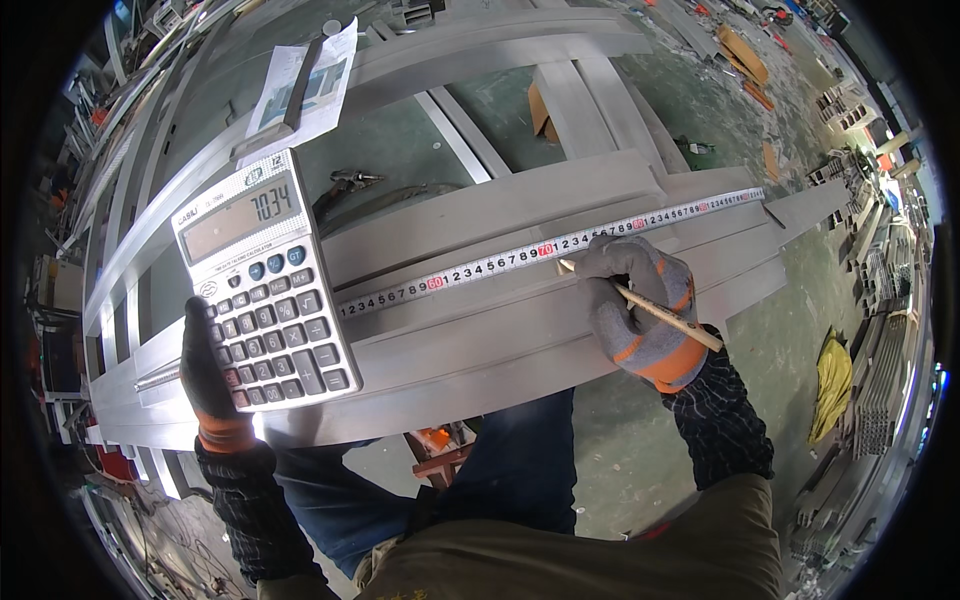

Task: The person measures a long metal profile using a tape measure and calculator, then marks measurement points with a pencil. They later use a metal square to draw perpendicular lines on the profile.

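My left hand (207,378), in a grey and orange work glove, grips the left edge of a silver calculator (262,290) with dark keys, held tilted with its lit display facing me. My right hand (640,305), gloved alike, is closed around a thin wooden pencil (655,308). Its tip points left, at the lower edge of a white tape measure (500,262) with black and red figures. The tape lies stretched across flat grey metal profiles (480,350), and part of it is hidden behind the calculator.
Paper sheets (335,85) lie at the back left under a dark metal bar (303,85). A clamp-like tool (352,182) rests among the frame members. Stacked metal lengths (885,370) and a yellow bag (832,385) are on the right floor, with cardboard (742,55) farther back.
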`<action>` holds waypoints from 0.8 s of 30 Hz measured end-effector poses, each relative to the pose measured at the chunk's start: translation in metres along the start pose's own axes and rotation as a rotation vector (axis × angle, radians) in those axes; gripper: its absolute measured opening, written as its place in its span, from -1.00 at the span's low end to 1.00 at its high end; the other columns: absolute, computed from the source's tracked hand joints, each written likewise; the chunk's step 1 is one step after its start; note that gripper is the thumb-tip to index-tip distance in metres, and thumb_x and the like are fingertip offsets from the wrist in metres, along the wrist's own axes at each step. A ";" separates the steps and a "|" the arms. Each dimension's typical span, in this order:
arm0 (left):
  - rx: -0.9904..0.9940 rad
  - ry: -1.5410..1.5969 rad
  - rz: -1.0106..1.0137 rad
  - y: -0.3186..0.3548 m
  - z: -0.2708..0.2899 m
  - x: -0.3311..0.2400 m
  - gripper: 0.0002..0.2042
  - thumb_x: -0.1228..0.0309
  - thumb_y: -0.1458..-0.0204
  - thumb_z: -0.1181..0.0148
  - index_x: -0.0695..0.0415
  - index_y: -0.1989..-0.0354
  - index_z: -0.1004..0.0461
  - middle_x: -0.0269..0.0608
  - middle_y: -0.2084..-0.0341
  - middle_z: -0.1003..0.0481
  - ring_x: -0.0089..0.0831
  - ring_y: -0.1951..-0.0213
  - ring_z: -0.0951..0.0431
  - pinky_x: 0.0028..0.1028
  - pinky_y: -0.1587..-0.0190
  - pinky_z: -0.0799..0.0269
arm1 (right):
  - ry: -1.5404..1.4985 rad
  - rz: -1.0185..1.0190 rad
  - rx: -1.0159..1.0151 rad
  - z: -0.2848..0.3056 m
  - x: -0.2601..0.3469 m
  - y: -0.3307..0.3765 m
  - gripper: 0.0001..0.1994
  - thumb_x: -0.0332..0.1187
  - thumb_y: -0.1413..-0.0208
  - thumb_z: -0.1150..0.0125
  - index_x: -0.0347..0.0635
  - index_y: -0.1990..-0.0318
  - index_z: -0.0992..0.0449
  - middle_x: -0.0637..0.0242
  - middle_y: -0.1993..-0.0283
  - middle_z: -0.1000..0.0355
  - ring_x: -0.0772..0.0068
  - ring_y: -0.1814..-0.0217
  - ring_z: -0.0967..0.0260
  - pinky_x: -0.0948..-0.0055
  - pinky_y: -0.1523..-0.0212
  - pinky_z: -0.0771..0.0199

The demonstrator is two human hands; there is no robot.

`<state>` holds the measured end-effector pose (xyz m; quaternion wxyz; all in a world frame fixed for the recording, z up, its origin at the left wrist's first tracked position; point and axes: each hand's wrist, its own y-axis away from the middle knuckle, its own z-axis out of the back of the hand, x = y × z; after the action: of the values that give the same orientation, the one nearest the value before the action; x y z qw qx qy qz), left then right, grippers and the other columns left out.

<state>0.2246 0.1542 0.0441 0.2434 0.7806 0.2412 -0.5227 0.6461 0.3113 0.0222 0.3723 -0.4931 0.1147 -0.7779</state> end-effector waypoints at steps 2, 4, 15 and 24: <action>-0.010 0.023 0.009 0.001 -0.003 0.000 -0.55 0.15 -0.29 -0.15 0.31 -0.14 -0.46 -0.05 0.11 -0.62 -0.33 0.20 -0.70 -0.38 0.15 -0.71 | -0.001 -0.018 0.011 0.000 0.003 -0.001 -0.80 -0.54 -0.02 -0.27 -0.19 0.16 -0.53 0.24 0.37 -0.48 0.40 0.43 -0.45 0.43 0.38 -0.50; -0.016 0.027 0.007 0.001 -0.004 0.000 -0.55 0.15 -0.29 -0.15 0.31 -0.13 -0.46 -0.05 0.11 -0.62 -0.33 0.21 -0.70 -0.38 0.15 -0.71 | -0.014 -0.040 0.022 0.001 0.004 0.000 -0.80 -0.54 -0.03 -0.26 -0.19 0.16 -0.53 0.25 0.36 -0.48 0.40 0.42 -0.45 0.44 0.37 -0.50; 0.030 0.067 0.020 -0.002 0.006 0.002 -0.58 0.19 -0.32 -0.12 0.31 -0.14 -0.46 -0.04 0.10 -0.61 -0.30 0.17 -0.70 -0.35 0.12 -0.71 | 0.011 -0.036 0.048 0.002 0.004 0.000 -0.80 -0.53 -0.05 -0.26 -0.19 0.14 -0.53 0.26 0.37 -0.48 0.43 0.42 -0.45 0.46 0.36 -0.50; 0.000 0.056 0.038 -0.001 0.003 0.000 -0.56 0.17 -0.29 -0.16 0.31 -0.13 -0.46 -0.04 0.10 -0.62 -0.32 0.20 -0.70 -0.37 0.14 -0.71 | 0.000 -0.018 0.024 0.001 0.002 0.001 -0.79 -0.51 -0.02 -0.27 -0.18 0.15 -0.53 0.25 0.38 -0.48 0.38 0.45 -0.45 0.43 0.38 -0.51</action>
<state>0.2217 0.1535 0.0430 0.2464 0.7994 0.2327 -0.4960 0.6463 0.3098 0.0235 0.3710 -0.4898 0.1009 -0.7825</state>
